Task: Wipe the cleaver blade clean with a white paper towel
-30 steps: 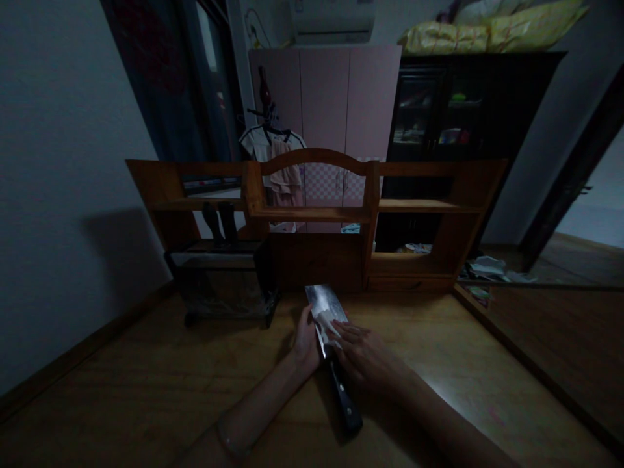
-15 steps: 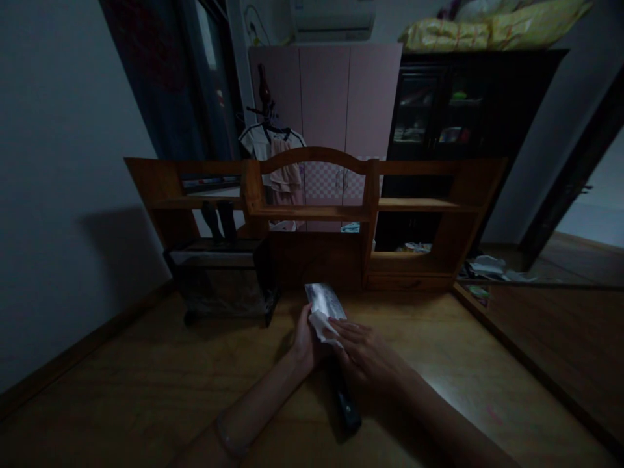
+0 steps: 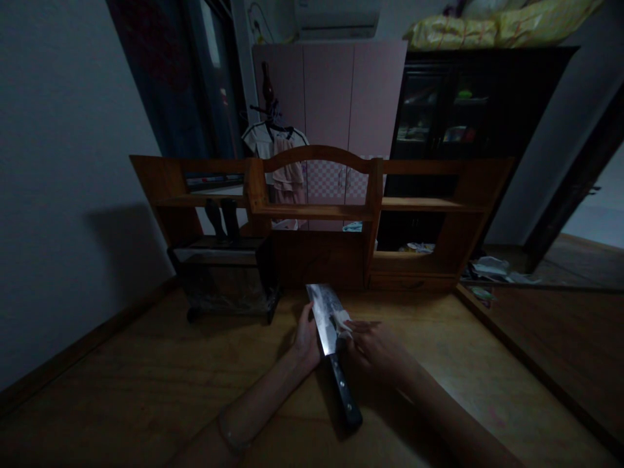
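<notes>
The step in hand is judged to be the wiping of a cleaver [image 3: 325, 318]: a white wipe [image 3: 344, 325] is pressed to the right side of its blade, in the part nearer the handle. Whether paper or cloth is used cannot be told. The cleaver is held over the middle of the counter [image 3: 185, 377], its blade pointed away and its black riveted handle turned toward the wearer. For the next move, a steady hold on the blade seems to be called for, with light, even pressure through the wipe and the fingertips kept clear of the cutting edge; which long side is sharpened cannot be made out.

The blade is gripped along its left side by the left hand [image 3: 306, 341], which is partly curled, with the thumb laid at the margin and the other fingers largely hidden beneath. By the right hand [image 3: 377, 348] the wipe is held down with the fingers nearly straight and close together; how firmly it is pinched is not shown. The handle is gripped by neither hand.

Beyond, to the left, a knife holder [image 3: 227, 283] is stood on the counter, with two dark handles raised above its top.
</notes>
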Tool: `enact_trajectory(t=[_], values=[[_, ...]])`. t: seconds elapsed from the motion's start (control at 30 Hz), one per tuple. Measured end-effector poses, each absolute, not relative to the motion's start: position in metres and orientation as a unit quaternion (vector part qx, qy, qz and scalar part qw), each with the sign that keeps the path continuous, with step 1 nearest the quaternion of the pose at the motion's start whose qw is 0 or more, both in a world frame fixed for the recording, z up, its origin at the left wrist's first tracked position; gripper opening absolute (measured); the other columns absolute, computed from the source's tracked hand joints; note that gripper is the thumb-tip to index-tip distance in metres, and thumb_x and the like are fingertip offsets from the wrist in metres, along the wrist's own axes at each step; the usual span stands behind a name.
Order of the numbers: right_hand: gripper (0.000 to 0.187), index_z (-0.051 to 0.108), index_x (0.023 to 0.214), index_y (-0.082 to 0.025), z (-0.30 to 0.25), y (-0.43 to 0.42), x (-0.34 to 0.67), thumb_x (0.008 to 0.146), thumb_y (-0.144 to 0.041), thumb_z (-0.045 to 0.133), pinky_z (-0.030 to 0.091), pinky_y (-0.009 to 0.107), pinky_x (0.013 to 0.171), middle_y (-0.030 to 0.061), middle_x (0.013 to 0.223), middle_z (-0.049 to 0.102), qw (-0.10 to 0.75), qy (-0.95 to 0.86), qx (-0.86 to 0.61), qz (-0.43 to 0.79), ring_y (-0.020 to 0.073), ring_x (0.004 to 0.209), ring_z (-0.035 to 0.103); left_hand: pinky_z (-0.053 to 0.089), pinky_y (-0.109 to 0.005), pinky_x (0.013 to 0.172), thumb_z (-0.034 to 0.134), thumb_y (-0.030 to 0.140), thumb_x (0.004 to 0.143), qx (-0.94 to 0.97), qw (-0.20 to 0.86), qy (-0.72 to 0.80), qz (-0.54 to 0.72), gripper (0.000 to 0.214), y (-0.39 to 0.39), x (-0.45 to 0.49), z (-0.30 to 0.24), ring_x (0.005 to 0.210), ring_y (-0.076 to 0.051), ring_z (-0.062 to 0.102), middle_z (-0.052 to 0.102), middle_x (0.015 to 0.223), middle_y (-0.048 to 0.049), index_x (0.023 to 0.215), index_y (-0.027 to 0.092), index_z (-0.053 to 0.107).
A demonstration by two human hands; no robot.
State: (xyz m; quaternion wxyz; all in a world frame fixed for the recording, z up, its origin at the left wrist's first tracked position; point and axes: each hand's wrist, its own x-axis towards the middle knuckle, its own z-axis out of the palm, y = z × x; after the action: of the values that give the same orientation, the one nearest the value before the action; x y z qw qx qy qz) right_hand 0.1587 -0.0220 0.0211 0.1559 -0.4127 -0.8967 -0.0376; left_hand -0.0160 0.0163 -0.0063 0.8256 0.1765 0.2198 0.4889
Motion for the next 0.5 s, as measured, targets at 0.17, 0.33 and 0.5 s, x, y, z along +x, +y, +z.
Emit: enact_trajectory(t=[0.17,0.33,0.5], values=[[0.032,0.068,0.087,-0.013,0.019,-0.018,0.157,0.095,-0.021,0.038,0.051,0.037,0.076,0.0132,0.088,0.069,0.157,-0.851,-0.496,-0.072,0.026,0.079,0.067,0.048,-0.036,0.086,0.05,0.049,0.085,0.177,0.815,0.232,0.501,0.049,0.014,-0.015,-0.002,0.086,-0.026,0.066,0.069,0.093,-0.0151,0.104,0.006,0.063],[0.037,0.055,0.127,-0.015,0.024,-0.025,0.151,0.097,-0.019,0.035,0.034,0.04,0.108,0.0107,0.136,0.049,0.271,-0.886,-0.375,-0.021,0.0225,0.126,0.045,0.051,-0.035,0.08,0.049,0.05,0.085,0.167,0.826,0.216,0.492,0.049,0.015,-0.016,-0.006,0.079,-0.024,0.066,0.069,0.089,-0.0142,0.103,0.007,0.064],[0.037,0.051,0.133,-0.017,0.026,-0.035,0.142,0.099,-0.021,0.035,0.027,0.039,0.113,0.0078,0.141,0.045,0.254,-0.928,-0.266,0.064,0.0194,0.132,0.037,0.052,-0.034,0.07,0.049,0.055,0.082,0.158,0.826,0.25,0.48,0.056,0.019,-0.016,-0.013,0.075,-0.026,0.066,0.069,0.081,-0.0169,0.096,0.004,0.065]])
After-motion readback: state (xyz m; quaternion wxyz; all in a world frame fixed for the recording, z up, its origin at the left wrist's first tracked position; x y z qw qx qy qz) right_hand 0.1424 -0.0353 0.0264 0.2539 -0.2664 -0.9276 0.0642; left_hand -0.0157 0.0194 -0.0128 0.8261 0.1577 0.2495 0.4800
